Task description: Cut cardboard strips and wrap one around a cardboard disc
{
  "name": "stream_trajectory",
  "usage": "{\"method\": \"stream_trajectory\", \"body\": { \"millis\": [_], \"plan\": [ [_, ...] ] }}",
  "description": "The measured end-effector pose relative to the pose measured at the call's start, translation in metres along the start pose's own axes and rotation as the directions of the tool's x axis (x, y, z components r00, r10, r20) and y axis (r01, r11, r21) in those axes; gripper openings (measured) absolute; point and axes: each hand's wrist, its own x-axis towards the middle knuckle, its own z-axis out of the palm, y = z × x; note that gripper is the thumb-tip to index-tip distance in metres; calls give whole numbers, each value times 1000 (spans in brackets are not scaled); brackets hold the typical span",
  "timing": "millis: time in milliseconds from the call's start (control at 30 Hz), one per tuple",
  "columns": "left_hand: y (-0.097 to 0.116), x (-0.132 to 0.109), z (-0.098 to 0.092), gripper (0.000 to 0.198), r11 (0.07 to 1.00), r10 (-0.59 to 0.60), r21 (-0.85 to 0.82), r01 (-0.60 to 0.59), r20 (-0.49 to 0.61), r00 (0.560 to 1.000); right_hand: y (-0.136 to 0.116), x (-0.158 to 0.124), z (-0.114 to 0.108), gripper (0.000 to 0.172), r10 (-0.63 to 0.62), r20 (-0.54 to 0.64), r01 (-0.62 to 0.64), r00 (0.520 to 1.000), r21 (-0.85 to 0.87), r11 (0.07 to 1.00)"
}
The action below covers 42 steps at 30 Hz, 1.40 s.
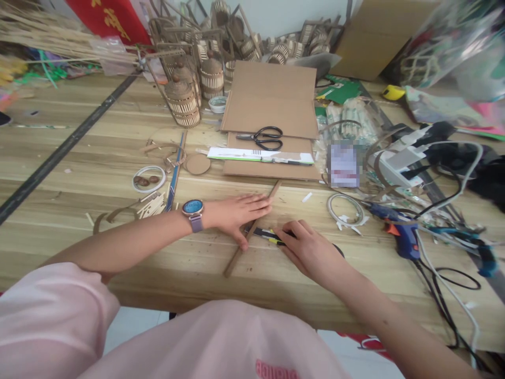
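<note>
My left hand (240, 213) lies flat with fingers stretched out, pressing a narrow brown strip (235, 261) against the wooden table. The strip runs diagonally under its fingertips and thumb. My right hand (310, 247) is closed around a black-and-yellow utility knife (272, 235). The knife's front end points left and meets the strip between my left thumb and fingers; whether the blade cuts into it I cannot tell. Tiny brown crumbs lie around the strip.
Scissors (268, 138) lie on cardboard sheets (272, 97) ahead. Small lantern-like baskets (183, 102) stand behind. To the right are a tape roll (346, 209), a blue glue gun (406, 237) with cables, and a power strip (402, 163). Short sticks (152, 205) lie left.
</note>
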Motion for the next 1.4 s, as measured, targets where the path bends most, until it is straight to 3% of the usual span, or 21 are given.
{"method": "stream_trajectory", "body": {
  "millis": [100,367,600,733,867,1133,1300,1400],
  "plan": [
    [9,-11,1,99,1000,19,-8,-19,-19,1000,0,2,-2,31,16,5,-16,1000,25,1000],
    [14,-19,8,124,995,-3,-98,8,49,999,-4,9,1,30,28,25,-29,999,41,999],
    [12,-17,10,128,993,-7,-116,15,67,998,-10,-3,1,32,-18,-17,17,1000,-61,998],
    [11,-17,11,131,991,5,-134,2,52,999,-14,3,-1,32,-13,18,14,1000,-74,997],
    [9,-18,13,131,986,14,-165,-10,21,1000,-24,7,-1,31,3,16,-2,1000,-80,997],
    [12,-17,10,131,993,8,-115,-4,37,999,-36,-13,-4,31,-13,35,17,999,-131,991],
    [24,-27,9,113,996,20,-91,-20,-1,1000,-40,-7,-4,29,5,28,-3,1000,-90,996],
    [28,-33,10,119,993,18,-120,-14,35,999,-41,1,-2,28,3,24,-1,1000,-89,996]
  ]
}}
